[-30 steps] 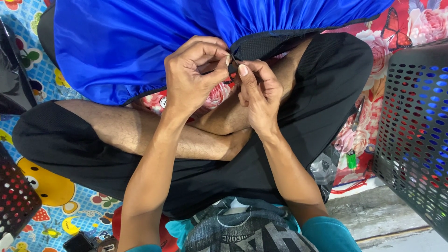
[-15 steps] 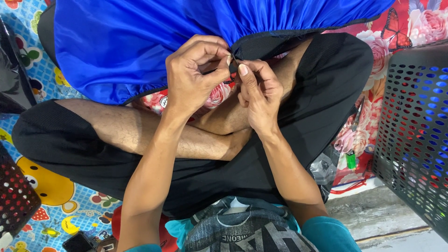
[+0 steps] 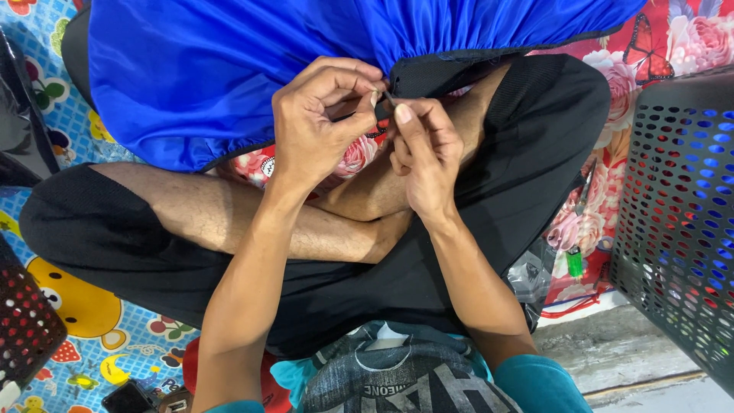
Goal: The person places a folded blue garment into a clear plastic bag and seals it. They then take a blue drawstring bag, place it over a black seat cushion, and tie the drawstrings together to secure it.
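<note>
Over the crossed legs in black shorts, the left hand (image 3: 317, 122) pinches the black edge band (image 3: 436, 75) of the shiny blue garment (image 3: 252, 69) between thumb and forefinger, and the right hand (image 3: 424, 157) closes its fingertips on something thin, perhaps a needle, right at the same spot; it is too small to be sure. The garment lies spread across the knees, hem bunched towards the hands. It looks like hand-stitching at the band; the next move would need a steady pull with the cloth held taut. A black perforated basket (image 3: 680, 214) stands to the right, a small green lighter (image 3: 574, 262) on the floral mat beside it
</note>
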